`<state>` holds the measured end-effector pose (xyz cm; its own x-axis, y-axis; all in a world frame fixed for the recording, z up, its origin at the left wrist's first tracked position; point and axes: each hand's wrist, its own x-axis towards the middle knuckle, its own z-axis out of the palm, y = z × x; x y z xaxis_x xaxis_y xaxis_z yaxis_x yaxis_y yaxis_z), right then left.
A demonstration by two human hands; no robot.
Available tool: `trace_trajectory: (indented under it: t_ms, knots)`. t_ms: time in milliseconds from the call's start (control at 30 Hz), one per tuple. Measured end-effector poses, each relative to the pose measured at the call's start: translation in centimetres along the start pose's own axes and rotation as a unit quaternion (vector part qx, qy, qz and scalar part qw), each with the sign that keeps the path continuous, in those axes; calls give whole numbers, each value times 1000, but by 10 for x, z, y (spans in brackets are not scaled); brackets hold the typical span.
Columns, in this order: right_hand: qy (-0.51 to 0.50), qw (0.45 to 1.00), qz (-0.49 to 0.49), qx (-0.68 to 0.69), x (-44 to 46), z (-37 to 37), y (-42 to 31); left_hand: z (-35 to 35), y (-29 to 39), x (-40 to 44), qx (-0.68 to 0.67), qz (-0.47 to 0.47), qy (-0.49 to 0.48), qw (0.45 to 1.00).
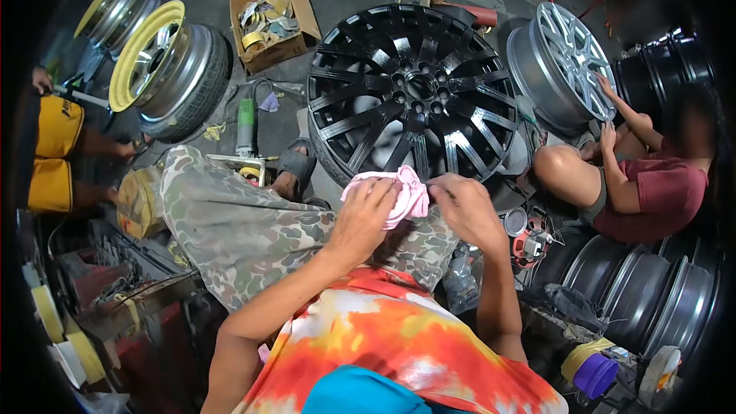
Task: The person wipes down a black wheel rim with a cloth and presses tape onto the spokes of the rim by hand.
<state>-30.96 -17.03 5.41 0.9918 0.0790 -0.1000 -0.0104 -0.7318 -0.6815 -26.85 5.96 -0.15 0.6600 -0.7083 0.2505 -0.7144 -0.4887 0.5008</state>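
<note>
Clutching pink cloth [412, 193] mid-frame in the left hand [362, 218], loosely curling the right hand [469, 212] beside it, below an already glossy black wheel [419, 90], with remaining work unclear.

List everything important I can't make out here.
Head view:
Pink cloth: partly covered by the left grip.
Cardboard box: its bottom, buried under the contents.
Person in yellow shorts: upper body, cut off by the dark left edge.
Lettering on those shorts: too small.
</note>
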Motion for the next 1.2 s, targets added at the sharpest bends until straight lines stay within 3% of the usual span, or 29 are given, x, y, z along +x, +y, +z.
trace_trajectory:
  t_ms: [67,100,133,300,400,500,633,800,867,900,1000,1033,1200]
  knots:
    - [100,989,91,55,-18,-7,-2,21,13,8,62,32,27,997]
    - [110,984,123,69,-26,-8,4,30,23,14,99,28,-24,994]
    - [134,981,128,62,-34,-6,15,34,30,20,137,24,-76,987]
    - [270,953,113,82,-60,2,20,28,7,20,113,85,-33,989]
    - [257,953,154,52,-71,-2,10,-8,-4,16,125,67,-62,988]
    - [278,951,127,46,-81,2,13,-14,-1,15,132,66,-80,986]
    - [301,948,104,18,-95,6,21,40,18,24,114,65,-70,989]
    - [305,946,111,20,-110,13,17,13,21,18,177,55,-104,977]
    - [307,944,119,34,-114,13,12,-7,13,11,219,-9,-162,962]
    - [298,946,128,28,-118,13,10,-8,7,5,239,31,-130,962]
    - [293,947,132,18,-129,14,6,14,17,4,243,10,-150,958]
    - [296,947,127,15,-131,14,5,23,22,7,233,11,-123,965]
    - [297,949,105,11,-131,22,11,40,13,47,127,-14,-192,973]
